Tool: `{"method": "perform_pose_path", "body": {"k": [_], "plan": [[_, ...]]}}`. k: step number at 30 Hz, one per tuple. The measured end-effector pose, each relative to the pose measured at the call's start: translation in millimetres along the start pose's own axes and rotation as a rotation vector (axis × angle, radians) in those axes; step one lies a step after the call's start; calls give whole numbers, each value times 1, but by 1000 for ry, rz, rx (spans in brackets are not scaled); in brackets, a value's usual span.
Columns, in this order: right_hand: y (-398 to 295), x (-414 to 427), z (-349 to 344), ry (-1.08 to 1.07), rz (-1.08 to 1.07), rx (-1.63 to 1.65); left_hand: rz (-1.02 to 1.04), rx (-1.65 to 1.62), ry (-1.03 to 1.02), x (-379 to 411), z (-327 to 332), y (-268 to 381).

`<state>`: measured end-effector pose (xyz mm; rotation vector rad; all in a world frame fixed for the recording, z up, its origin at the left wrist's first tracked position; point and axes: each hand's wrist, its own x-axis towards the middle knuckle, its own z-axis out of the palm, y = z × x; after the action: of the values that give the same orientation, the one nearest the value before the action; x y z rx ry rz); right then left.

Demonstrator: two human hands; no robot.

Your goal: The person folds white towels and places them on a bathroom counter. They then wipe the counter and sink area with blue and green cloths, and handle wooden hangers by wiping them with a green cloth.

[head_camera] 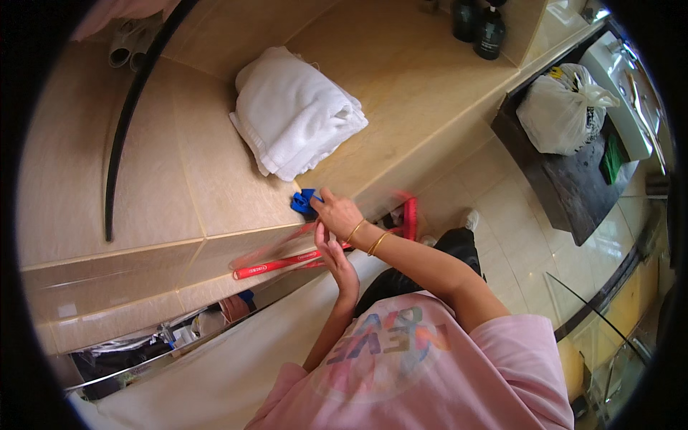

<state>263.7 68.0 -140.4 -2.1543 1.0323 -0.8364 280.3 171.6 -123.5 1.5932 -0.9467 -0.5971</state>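
My right hand [339,216], with two gold-coloured bangles at the wrist, has its fingertips on a crumpled blue cloth [303,201] at the edge of the tiled ledge; the fingers partly hide the cloth. Just below it, my left hand [339,263] is raised, palm towards the right hand, with its fingers close to or touching it. A folded white towel [298,113] lies on the ledge beyond the blue cloth. A red handle [277,264] of a tool passes behind my hands, and a red brush-like head [410,219] shows to the right.
Dark pump bottles [489,35] stand at the ledge's far end. On a dark counter [570,183] at right are a tied white plastic bag [559,113], a green cloth [611,160] and a white basin [618,97]. A black curved strip [121,134] crosses the left side.
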Motion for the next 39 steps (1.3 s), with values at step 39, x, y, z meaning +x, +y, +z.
{"method": "perform_pose_path", "body": {"k": [39], "plan": [[82,-38,63,718,891,1106,-758,-291,-320,50,37,-57]]}}
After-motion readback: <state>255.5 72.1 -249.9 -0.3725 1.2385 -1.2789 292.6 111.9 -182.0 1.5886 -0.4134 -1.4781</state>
